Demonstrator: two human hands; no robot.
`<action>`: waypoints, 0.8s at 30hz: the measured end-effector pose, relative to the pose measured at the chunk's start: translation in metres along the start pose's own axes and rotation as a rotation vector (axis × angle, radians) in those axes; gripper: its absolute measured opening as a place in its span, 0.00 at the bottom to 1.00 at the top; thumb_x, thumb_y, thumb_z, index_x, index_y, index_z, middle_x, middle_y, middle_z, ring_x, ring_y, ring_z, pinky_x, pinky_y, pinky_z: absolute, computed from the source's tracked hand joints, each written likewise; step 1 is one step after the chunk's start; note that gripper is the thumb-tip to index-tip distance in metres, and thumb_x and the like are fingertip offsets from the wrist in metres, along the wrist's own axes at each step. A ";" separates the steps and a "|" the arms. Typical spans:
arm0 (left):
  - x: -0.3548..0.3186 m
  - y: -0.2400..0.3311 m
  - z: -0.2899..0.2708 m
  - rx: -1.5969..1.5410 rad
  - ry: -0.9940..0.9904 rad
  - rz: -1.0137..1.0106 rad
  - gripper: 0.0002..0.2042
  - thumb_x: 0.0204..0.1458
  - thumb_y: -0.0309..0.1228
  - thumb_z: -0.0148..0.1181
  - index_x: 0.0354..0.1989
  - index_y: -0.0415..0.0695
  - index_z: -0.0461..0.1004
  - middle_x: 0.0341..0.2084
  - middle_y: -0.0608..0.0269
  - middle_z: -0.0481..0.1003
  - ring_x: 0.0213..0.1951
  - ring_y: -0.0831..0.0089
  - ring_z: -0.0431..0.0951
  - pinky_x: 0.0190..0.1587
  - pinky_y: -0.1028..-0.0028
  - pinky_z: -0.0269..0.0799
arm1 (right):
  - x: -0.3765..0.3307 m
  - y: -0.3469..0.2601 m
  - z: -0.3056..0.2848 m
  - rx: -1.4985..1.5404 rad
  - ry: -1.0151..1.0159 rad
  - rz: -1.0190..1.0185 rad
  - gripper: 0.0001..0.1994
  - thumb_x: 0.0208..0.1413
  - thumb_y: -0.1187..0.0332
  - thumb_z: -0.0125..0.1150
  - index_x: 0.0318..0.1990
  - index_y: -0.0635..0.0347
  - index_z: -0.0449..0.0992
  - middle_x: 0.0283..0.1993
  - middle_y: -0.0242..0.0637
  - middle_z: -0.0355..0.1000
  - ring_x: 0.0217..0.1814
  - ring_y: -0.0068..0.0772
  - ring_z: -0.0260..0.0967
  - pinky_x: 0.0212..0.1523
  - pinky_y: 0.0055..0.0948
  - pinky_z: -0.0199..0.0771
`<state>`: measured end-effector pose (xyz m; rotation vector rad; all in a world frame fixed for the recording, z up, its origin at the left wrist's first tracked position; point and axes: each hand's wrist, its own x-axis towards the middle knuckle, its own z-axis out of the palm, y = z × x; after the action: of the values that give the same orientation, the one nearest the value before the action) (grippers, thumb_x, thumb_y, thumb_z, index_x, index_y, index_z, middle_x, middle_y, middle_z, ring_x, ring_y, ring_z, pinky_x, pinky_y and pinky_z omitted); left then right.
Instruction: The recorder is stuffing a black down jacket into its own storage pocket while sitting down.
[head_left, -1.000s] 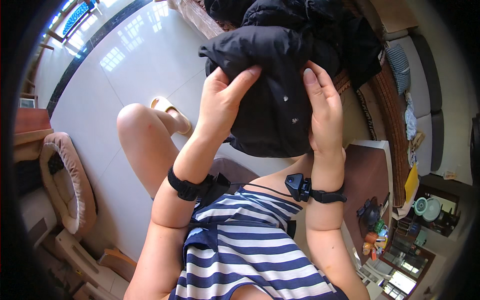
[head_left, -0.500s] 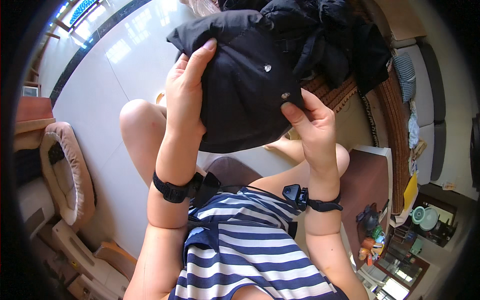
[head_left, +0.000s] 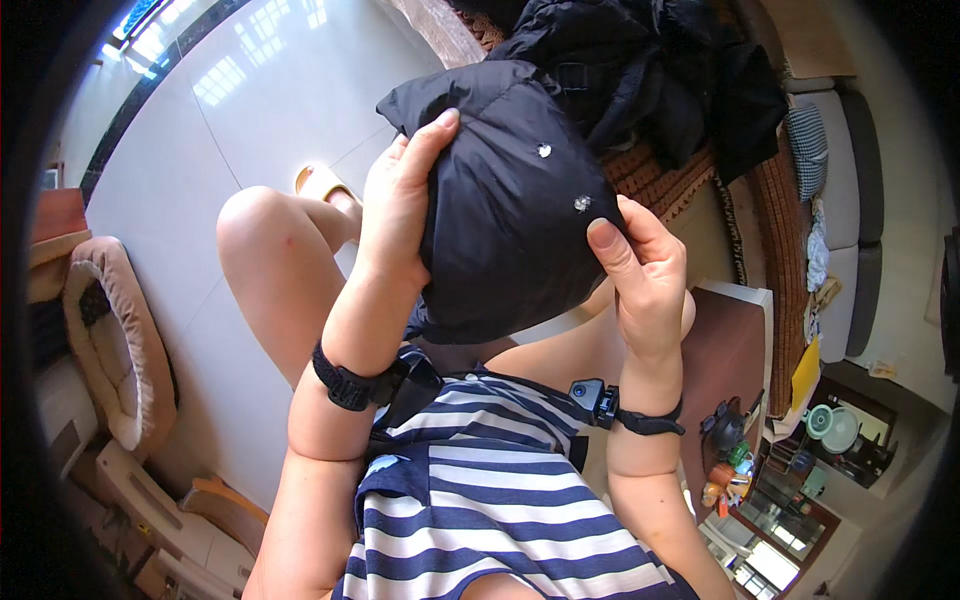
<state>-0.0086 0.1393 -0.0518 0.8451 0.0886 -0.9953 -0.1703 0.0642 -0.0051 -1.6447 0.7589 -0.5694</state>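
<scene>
Raised in front of me is a black fabric piece [head_left: 510,230], soft and slightly shiny, with two small silvery snap-like fastenings near its right side. Its kind I cannot tell for sure. My left hand [head_left: 405,200] pinches the left edge, thumb on top and fingers behind. At the right edge, below the lower fastening, my right hand [head_left: 645,265] grips the cloth between thumb and fingers. Just beyond lies a heap of black padded clothing [head_left: 640,80]; whether the held piece joins it I cannot make out.
The heap rests on a brown woven seat cover [head_left: 660,185]. A grey cushioned sofa [head_left: 830,200] runs along the right. At the left stands a beige pet bed [head_left: 150,370] on the pale tiled floor [head_left: 200,220]. A brown-topped cabinet [head_left: 725,350] is beside my right arm.
Both hands have brought the black fabric piece slightly closer to me and to the right. The grip on each side stays the same.
</scene>
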 end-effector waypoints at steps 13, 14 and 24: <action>0.003 -0.021 -0.008 -0.105 -0.025 -0.185 0.14 0.50 0.33 0.56 0.39 0.35 0.69 0.35 0.56 0.74 0.34 0.72 0.76 0.38 0.78 0.73 | -0.003 -0.001 0.009 0.089 -0.017 0.118 0.09 0.55 0.72 0.50 0.41 0.66 0.70 0.36 0.27 0.69 0.37 0.13 0.63 0.42 0.12 0.61; 0.003 -0.019 -0.010 -0.077 -0.011 -0.203 0.14 0.50 0.33 0.56 0.38 0.35 0.69 0.34 0.56 0.74 0.34 0.72 0.76 0.38 0.78 0.73 | -0.003 -0.001 0.009 0.132 -0.053 0.134 0.10 0.55 0.71 0.49 0.42 0.66 0.69 0.37 0.28 0.69 0.38 0.13 0.63 0.43 0.13 0.61; 0.000 -0.023 -0.008 0.023 -0.128 -0.201 0.16 0.49 0.36 0.58 0.40 0.35 0.69 0.34 0.58 0.74 0.32 0.75 0.76 0.35 0.80 0.72 | 0.010 0.009 0.010 0.013 0.029 0.156 0.13 0.57 0.61 0.53 0.28 0.62 0.68 0.22 0.19 0.57 0.25 0.10 0.51 0.26 0.12 0.53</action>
<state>-0.0234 0.1388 -0.0710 0.8024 0.0530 -1.2393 -0.1581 0.0625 -0.0166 -1.5524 0.8947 -0.4872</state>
